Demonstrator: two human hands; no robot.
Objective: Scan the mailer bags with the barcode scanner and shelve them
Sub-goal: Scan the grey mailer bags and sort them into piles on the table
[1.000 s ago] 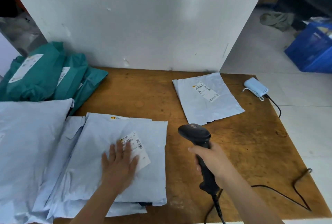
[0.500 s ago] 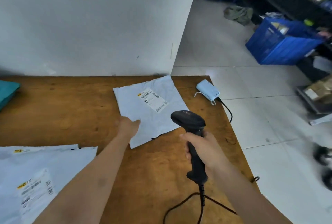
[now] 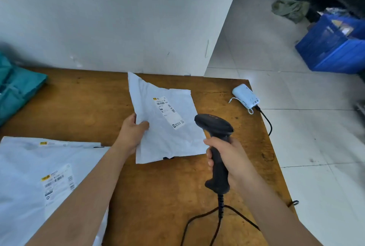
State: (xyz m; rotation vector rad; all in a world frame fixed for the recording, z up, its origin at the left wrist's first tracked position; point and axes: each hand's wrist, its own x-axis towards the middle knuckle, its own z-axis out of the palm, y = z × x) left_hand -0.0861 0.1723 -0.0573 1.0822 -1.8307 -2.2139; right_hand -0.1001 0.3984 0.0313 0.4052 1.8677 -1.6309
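Note:
A white mailer bag (image 3: 167,135) with a printed barcode label (image 3: 167,111) is tilted up off the wooden table (image 3: 83,103), its far corner raised. My left hand (image 3: 132,133) pinches its left edge. My right hand (image 3: 230,157) grips the handle of a black barcode scanner (image 3: 214,125), whose head sits just right of the label. Its cable (image 3: 199,218) trails toward the table's near edge. A pile of white mailer bags (image 3: 39,178) lies at the near left, labels up.
Teal mailer bags (image 3: 17,91) lie at the far left by the white wall (image 3: 118,18). A pale blue power bank (image 3: 245,96) with a cord sits at the table's far right corner. A blue crate (image 3: 333,48) and green cloth (image 3: 290,8) lie on the tiled floor.
My left hand left the near-left pile, reached the single white bag and has lifted its left edge off the table. The view swung right. The scanner stays in my right hand.

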